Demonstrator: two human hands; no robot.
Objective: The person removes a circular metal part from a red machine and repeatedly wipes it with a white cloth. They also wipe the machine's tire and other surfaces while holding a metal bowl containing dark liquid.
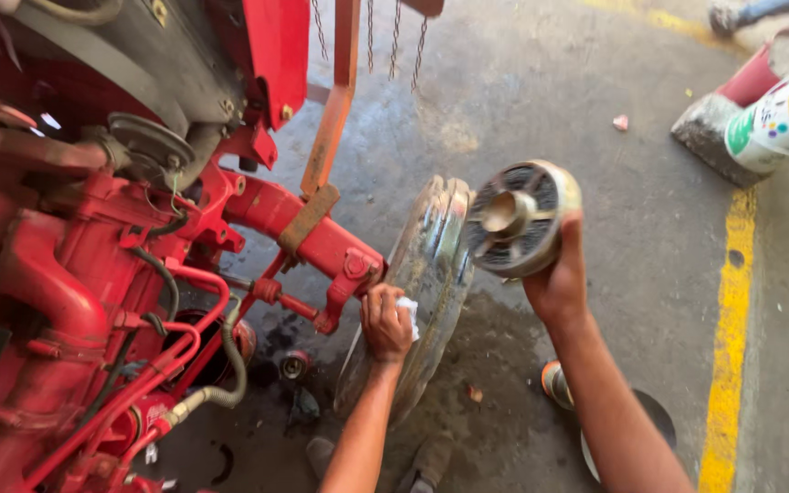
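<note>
My right hand [559, 278] holds up a round metal hub-like part [520, 217] with a hollow centre and spoked openings, lifted above the concrete floor. My left hand [385, 321] grips a small white rag [408, 310] and presses it against the edge of a large worn metal disc [431, 274] that stands upright beside the red axle arm [303, 228] of a red machine [75, 274]. The round part sits just right of the disc's top edge.
Hoses and pipes run across the red machine at left. Chains [394, 36] and an orange bar [335, 110] hang above. A yellow floor line [732, 310] runs at right. A white can [787, 119] and a concrete block [710, 132] sit at top right. Dark oil stains the floor below.
</note>
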